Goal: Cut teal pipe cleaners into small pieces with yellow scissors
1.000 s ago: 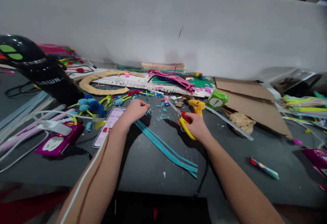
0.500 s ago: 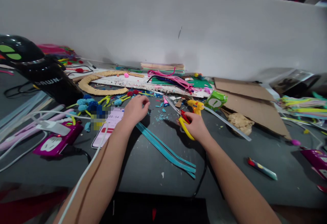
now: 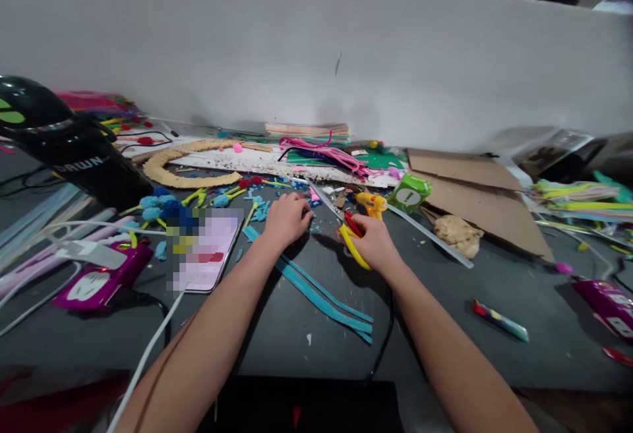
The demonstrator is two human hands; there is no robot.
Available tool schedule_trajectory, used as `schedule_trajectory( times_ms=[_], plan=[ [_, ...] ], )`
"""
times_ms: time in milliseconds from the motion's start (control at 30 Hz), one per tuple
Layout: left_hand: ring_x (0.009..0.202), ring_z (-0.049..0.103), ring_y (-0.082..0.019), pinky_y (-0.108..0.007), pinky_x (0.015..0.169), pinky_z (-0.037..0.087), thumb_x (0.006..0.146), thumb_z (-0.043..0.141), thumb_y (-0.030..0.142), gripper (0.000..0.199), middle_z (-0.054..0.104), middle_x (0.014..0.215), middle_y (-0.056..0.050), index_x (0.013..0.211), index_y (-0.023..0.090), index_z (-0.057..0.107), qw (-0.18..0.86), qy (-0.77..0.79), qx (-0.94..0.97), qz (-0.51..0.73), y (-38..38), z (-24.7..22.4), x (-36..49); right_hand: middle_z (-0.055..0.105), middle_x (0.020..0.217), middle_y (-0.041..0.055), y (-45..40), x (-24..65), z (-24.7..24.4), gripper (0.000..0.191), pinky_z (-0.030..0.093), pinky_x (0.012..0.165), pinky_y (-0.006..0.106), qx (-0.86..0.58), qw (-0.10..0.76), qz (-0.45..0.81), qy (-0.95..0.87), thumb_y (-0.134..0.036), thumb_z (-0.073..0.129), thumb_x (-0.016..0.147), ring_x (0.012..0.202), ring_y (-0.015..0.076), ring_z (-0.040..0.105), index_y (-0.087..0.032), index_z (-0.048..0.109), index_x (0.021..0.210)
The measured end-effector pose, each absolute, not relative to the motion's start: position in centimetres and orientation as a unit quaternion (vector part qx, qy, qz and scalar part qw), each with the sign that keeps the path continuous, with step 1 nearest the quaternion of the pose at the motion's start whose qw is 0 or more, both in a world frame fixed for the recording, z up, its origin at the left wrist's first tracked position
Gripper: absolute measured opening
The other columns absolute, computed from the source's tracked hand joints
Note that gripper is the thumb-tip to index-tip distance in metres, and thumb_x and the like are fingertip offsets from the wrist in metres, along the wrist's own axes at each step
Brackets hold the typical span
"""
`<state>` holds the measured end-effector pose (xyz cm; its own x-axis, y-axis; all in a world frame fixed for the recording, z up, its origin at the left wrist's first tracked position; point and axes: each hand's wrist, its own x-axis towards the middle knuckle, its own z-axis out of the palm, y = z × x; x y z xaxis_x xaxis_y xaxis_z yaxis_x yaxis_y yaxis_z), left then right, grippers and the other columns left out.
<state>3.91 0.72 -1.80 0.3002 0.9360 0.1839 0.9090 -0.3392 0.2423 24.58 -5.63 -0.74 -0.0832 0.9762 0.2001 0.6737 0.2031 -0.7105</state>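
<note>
Right hand around scissors (yellow-handled)

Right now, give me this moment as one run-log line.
left hand: by blue scraps, grip unclear | right hand: holding scissors | blue strips: on table | glue gun: beyond right hand

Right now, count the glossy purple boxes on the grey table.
2: the left box, left of the pale-screened phone; the right box, near the picture's right edge. More may be hidden.
</note>
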Motion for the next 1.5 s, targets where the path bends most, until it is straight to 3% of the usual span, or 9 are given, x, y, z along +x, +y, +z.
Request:
schedule_trajectory(
  times_ms=[300,600,1167,1367,1500],
  plan=[
    [0.096,0.059,-0.025,-0.034,0.076,0.043,0.087,0.059,0.034,0.016,0.067,0.100,-0.006,0.089,0.023,0.071,0.071,0.570,0.804,0.154,0.9,-1.8,3.9,0.042,0.056,-0.0038,-5.7,24.6,-0.7,0.031,0.028,0.054,0.024,-0.594,0.331,0.221,-0.699,-0.038,0.066,0.071,0.056,0.0110,0.036,-0.019,0.045,0.059],
    [0.100,0.058,-0.027,-0.037,0.079,0.043,0.090,0.053,0.036,0.024,0.066,0.106,-0.008,0.096,0.023,0.072,0.067,0.583,0.794,0.162,0.7,-1.8,4.2,0.042,0.056,-0.0040,-5.6,24.6,-1.0,0.033,0.027,0.053,0.025,-0.594,0.333,0.220,-0.698,-0.039,0.068,0.071,0.057,0.0112,0.036,-0.019,0.044,0.059],
    [0.095,0.059,-0.023,-0.034,0.082,0.043,0.090,0.051,0.028,0.018,0.064,0.099,-0.008,0.088,0.020,0.067,0.123,0.580,0.782,0.190,1.6,-2.2,3.1,0.043,0.056,-0.0036,-5.6,24.6,-0.9,0.031,0.028,0.053,0.024,-0.597,0.320,0.216,-0.704,-0.039,0.066,0.072,0.057,0.0114,0.037,-0.019,0.046,0.060],
    [0.104,0.056,-0.026,-0.036,0.085,0.043,0.089,0.056,0.035,0.024,0.063,0.111,-0.008,0.105,0.025,0.071,0.104,0.569,0.797,0.174,0.9,-2.1,3.6,0.043,0.057,-0.0035,-5.6,24.6,-0.9,0.029,0.028,0.054,0.024,-0.595,0.320,0.220,-0.704,-0.036,0.065,0.072,0.057,0.0115,0.037,-0.019,0.045,0.060],
    [0.107,0.054,-0.029,-0.039,0.084,0.042,0.088,0.059,0.035,0.021,0.064,0.114,-0.007,0.101,0.028,0.074,0.074,0.583,0.795,0.150,0.5,-2.1,4.4,0.043,0.057,-0.0037,-5.6,24.6,-0.9,0.030,0.027,0.054,0.024,-0.596,0.321,0.219,-0.702,-0.036,0.065,0.072,0.057,0.0112,0.036,-0.019,0.044,0.060]
  ],
)
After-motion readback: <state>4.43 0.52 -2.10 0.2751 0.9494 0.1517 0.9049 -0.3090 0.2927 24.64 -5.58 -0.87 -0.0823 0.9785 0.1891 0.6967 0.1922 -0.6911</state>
